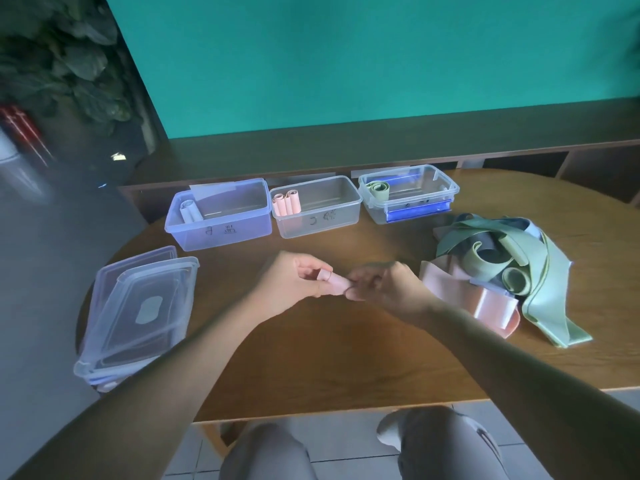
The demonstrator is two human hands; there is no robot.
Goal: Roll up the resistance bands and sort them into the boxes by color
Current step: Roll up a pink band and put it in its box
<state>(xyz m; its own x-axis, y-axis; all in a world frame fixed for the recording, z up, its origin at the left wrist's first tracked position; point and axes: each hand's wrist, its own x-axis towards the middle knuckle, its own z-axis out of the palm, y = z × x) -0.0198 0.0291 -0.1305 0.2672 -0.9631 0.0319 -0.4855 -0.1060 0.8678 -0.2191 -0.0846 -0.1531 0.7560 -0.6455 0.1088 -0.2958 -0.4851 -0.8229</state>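
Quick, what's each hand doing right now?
Left hand: pinching one end of the rolled pink band.
Right hand: pinching its other end.

A small, tightly rolled pink rubber band [335,283] lies level, pinched at both ends. A loose pile of green, pink and blue bands [512,268] sits at its three o'clock. Three clear plastic boxes [315,206] holding rolls stand at twelve.

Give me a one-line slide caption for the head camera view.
Both hands, left hand and right hand, roll a pink band above the table, facing three sorting boxes.
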